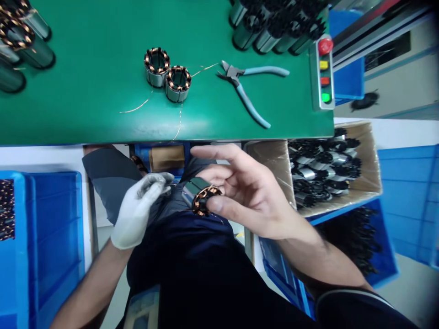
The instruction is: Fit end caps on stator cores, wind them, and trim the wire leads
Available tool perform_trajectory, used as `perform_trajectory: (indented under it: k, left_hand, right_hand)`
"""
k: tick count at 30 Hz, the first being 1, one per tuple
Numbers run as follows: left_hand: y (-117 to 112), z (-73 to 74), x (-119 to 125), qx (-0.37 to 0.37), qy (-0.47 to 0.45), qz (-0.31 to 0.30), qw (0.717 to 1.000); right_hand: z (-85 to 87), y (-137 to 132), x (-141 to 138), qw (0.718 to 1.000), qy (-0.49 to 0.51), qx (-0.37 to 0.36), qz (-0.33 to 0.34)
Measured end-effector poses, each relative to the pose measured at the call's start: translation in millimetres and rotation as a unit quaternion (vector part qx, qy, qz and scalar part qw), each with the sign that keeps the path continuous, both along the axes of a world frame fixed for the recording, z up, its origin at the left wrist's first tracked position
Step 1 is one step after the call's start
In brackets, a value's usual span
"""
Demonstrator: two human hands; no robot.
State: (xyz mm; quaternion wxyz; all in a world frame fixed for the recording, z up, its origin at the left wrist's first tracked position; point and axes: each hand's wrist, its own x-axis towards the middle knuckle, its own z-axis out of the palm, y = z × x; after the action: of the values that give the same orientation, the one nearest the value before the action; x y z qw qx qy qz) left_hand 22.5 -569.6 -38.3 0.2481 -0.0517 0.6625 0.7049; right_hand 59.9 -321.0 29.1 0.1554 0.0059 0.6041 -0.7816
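My bare right hand (254,196) holds a motor stator (195,193) above my lap, its thumb against the ring of copper windings. A short wire end sticks out below the stator. My left hand (142,203), in a white glove, is closed in a pinch to the left of it. A thin, bright wire (174,184) shows at those fingertips, towards the stator. On the green table (96,109) ahead, two wound stators, one left (157,68) and one right (178,84), stand touching, with loose copper wires trailing. Cutting pliers (236,77) with light blue handles lie open beside them.
Wound stators (34,41) stand at the table's far left; black-ended ones (274,27) stand at the back right. A button box (322,75) sits at the right edge. Right of my arm is a lined carton (370,169) of parts; blue crates (56,228) flank me.
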Motion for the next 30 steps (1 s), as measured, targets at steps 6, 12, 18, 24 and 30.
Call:
perform_trajectory:
  k: [6, 12, 18, 24, 30]
  left_hand:
    - [-8, 39.0, -13, -0.019, 0.190, -0.086, 0.978]
    - [-6, 22.9, -14, -0.047, 0.152, -0.044, 0.986]
    - [-17, 29.6, -11, -0.107, 0.352, -0.098, 0.925]
    - [3, 55.6, 5, -0.268, 0.429, -0.124, 0.854]
    - [7, 50.2, 12, -0.313, 0.458, -0.127, 0.822]
  right_hand:
    - [-5.5, -9, -1, 0.999, -0.008, 0.016, 0.029]
    - [-3.7, -6, -1, 0.999, -0.009, -0.029, 0.036]
    - [-5.4, -5, 3, 0.999, -0.019, 0.031, 0.018]
    - [-10.7, -14, 2, 0.992, 0.032, 0.119, 0.035]
    - [-10.9, -8, 0, 0.964, 0.150, 0.202, -0.084]
